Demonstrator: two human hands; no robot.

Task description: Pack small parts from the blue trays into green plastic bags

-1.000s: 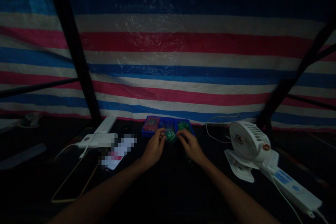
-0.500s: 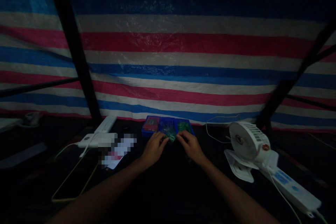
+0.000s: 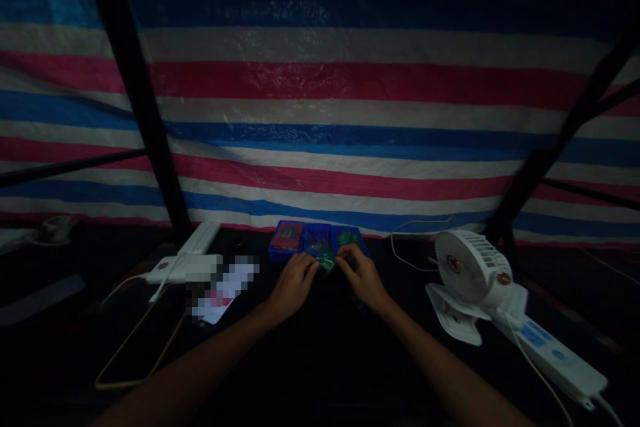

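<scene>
A small, shiny green plastic packet (image 3: 327,263) sits between my hands, in front of the blue bins. My left hand (image 3: 294,283) pinches its left side with thumb and forefinger. At the packet's right edge, the fingertips of my right hand (image 3: 364,279) are closed together on it. Just behind are three joined blue bins: the left bin (image 3: 273,254) has reddish packets, the middle one (image 3: 306,230) clear ones, and the right bin (image 3: 361,240) green ones. Dim light hides the packet's contents.
A white clip fan (image 3: 463,270) and a white power strip (image 3: 565,357) stand at right. To the left lie a phone (image 3: 143,347), a blurred-out paper slip (image 3: 220,310) and another white power strip (image 3: 203,240). A striped tarp (image 3: 340,80) hangs behind the dark table.
The green packet looks flatter and more spread out between my fingertips. Both hands stay in nearly the same place; the view has shifted slightly.
</scene>
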